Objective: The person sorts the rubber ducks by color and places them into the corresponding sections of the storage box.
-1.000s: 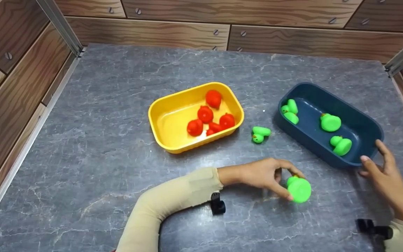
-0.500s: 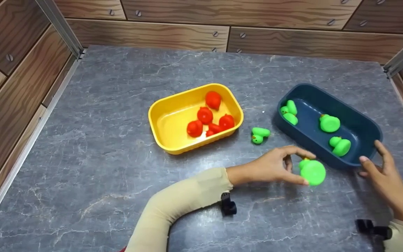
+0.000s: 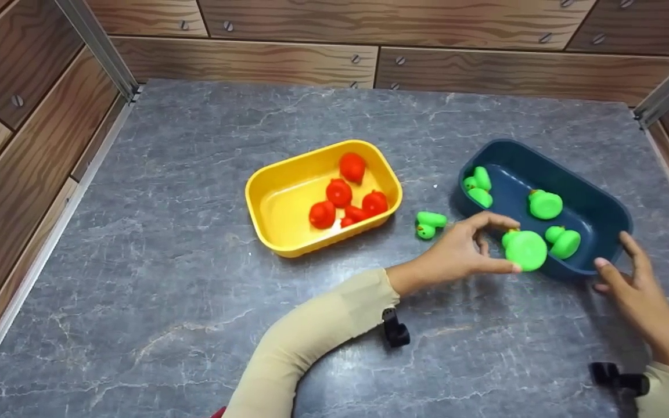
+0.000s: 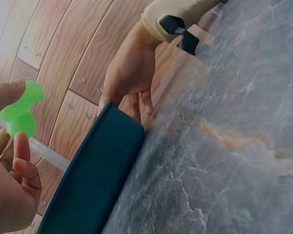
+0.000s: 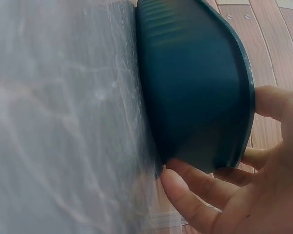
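Now, step: a green rubber duck (image 3: 525, 249) is being carried to the dark blue tray (image 3: 596, 200).
Duck position: above the tray's near rim, off the table.
Left hand (image 3: 462, 252): pinching the duck between thumb and forefinger.
Right hand (image 3: 636, 290): fingers spread, bracing the tray's near end.
Next move, as I judge: reach further over the tray, then release among the three green ducks (image 3: 545, 204) inside.
Left over: one green duck (image 3: 429, 223) lies on the table between the trays.

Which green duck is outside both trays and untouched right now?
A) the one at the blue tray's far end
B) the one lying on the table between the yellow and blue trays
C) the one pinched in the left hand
B: the loose green duck lies on the table between the trays, clear of both hands.
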The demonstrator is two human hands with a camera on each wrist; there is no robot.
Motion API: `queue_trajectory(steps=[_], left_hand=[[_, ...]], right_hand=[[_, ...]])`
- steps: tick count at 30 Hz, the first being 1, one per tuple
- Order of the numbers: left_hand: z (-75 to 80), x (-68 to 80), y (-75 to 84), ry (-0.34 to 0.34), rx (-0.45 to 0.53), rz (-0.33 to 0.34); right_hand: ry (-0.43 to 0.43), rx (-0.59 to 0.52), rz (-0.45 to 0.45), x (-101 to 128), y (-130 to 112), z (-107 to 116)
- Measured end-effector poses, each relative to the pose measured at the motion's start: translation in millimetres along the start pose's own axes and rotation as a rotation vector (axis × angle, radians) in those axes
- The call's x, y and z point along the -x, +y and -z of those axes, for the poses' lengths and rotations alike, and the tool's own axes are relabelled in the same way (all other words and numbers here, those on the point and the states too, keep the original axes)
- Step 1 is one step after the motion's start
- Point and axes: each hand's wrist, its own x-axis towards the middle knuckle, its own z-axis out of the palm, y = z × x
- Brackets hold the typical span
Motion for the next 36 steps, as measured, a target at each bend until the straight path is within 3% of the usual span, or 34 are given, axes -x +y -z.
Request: queue_trajectory(steps=[6, 19, 23, 31, 36], left_hand=[[-4.3, -8.6, -0.2, 0.049, -0.067, 0.005], [-12.7, -24.5, -2.7, 0.192, -0.183, -0.068], [-14.0, -29.6, -4.9, 0.231, -0.241, -0.055], [-20.8, -39.1, -11.7, 0.302, -0.252, -0.018], [-26.8, -43.7, -11.6, 0.357, -0.351, -0.021]], right_hand=[[0.007, 0.007, -0.006, 0, 1, 0], [-0.002, 0.036, -0.022, 2, -2, -2], [-0.004, 0.038, -0.028, 2, -1, -2], [0.001, 0.026, -0.025, 1, -1, -1], [-0.002, 0.017, -0.034, 2, -2, -1]])
